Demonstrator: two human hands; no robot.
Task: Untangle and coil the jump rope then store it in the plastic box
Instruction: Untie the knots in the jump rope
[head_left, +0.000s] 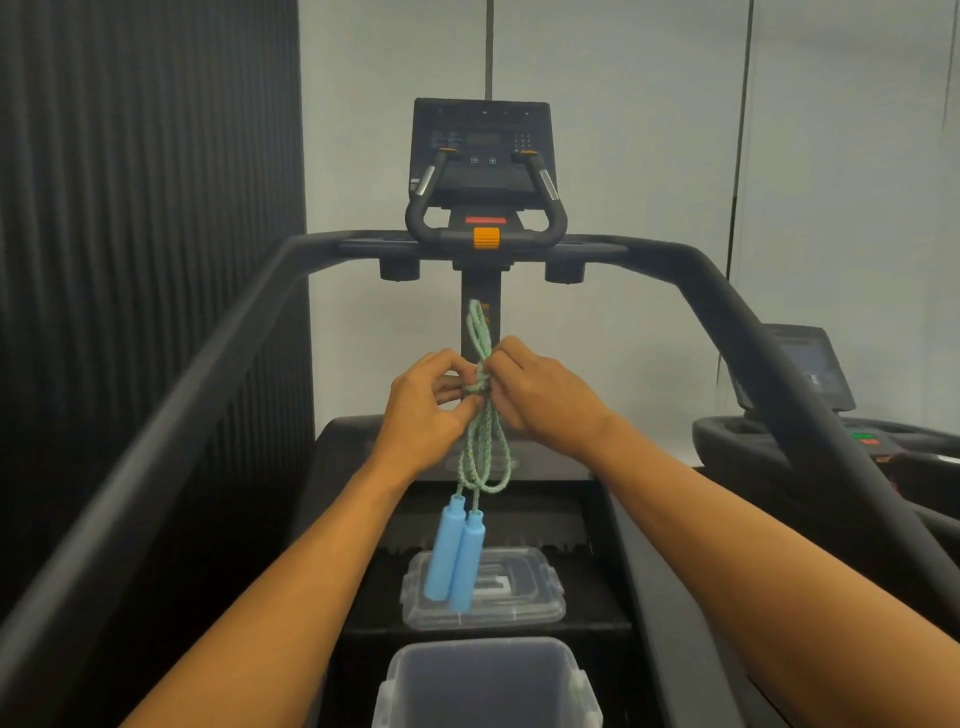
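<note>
Head camera looks down at two bare arms reaching out over a treadmill (727, 322). Both hands meet in the middle of the picture. The left hand (426, 410) sits at about 9 o'clock from the knot, and its fingers are curled in tight, pinching the jump rope (483, 431). The right hand (540, 395) sits at about 3 o'clock from the knot, and its fingers are also closed on the rope. The two hands nearly touch, with the rope bundle squeezed between them.

A loop of the green rope sticks up at 12 o'clock above the hands. More loops hang down at 6 o'clock. Two blue handles (457, 556) dangle side by side below the loops, touching each other.

Under the handles, a clear lid (524, 592) lies flat on the treadmill belt. Closer to the person, at 6 o'clock by the bottom edge, stands the open plastic box (483, 680). The rope is up in the air, not in the box.
</note>
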